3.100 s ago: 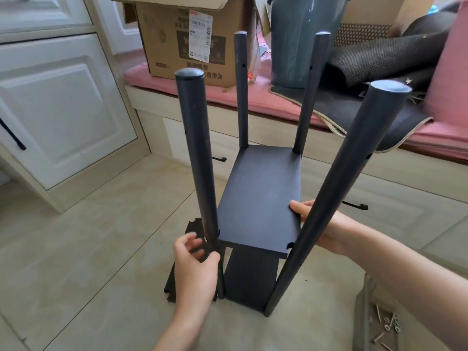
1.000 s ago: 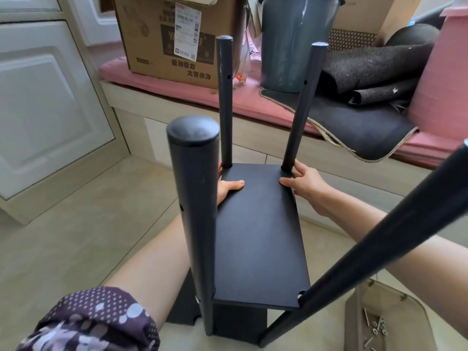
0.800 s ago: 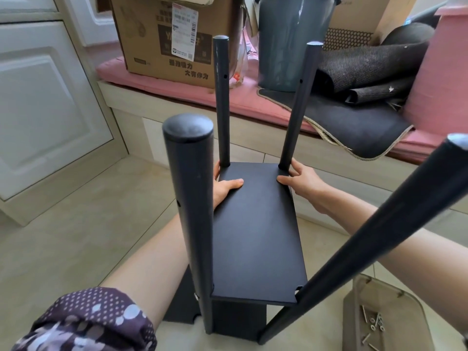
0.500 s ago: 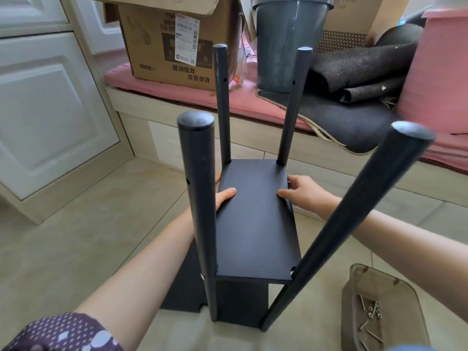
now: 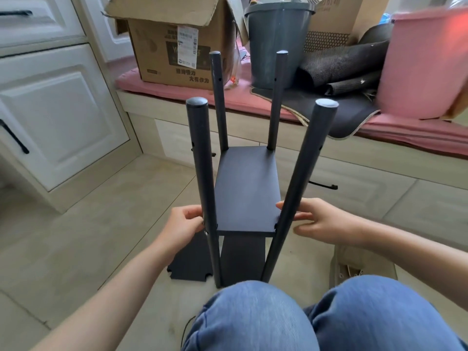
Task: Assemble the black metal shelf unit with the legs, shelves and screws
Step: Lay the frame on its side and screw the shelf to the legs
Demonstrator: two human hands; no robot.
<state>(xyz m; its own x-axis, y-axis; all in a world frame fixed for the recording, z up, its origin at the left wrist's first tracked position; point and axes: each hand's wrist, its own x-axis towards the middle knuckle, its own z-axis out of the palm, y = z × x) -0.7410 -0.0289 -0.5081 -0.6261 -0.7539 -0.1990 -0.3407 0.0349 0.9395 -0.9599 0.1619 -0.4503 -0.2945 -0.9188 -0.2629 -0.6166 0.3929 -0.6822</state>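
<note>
**Middle shelf being seated between the near legs**

The left hand (image 5: 182, 228) is held against the near left leg (image 5: 203, 178) at shelf height, its fingers curled toward the leg — whether the leg is actually gripped cannot be told. The right hand (image 5: 319, 225) is spread wide, its fingertips touching the near right leg (image 5: 298, 183) and the near right corner of the raised shelf (image 5: 247, 191); nothing is grasped by it.

The shelf is carried level between all four legs, above a lower shelf (image 5: 240, 257) at floor level. A loose black panel (image 5: 188, 259) is seen lying on the tiled floor (image 5: 76, 244), just left of the unit. A tray of screws (image 5: 354, 267) is partly hidden behind the knee at the near right.

The step in hand appears to be aligning the shelf corners with the leg holes — the next move would likely call for a screw to be fetched from the tray while the shelf is kept level.
</note>
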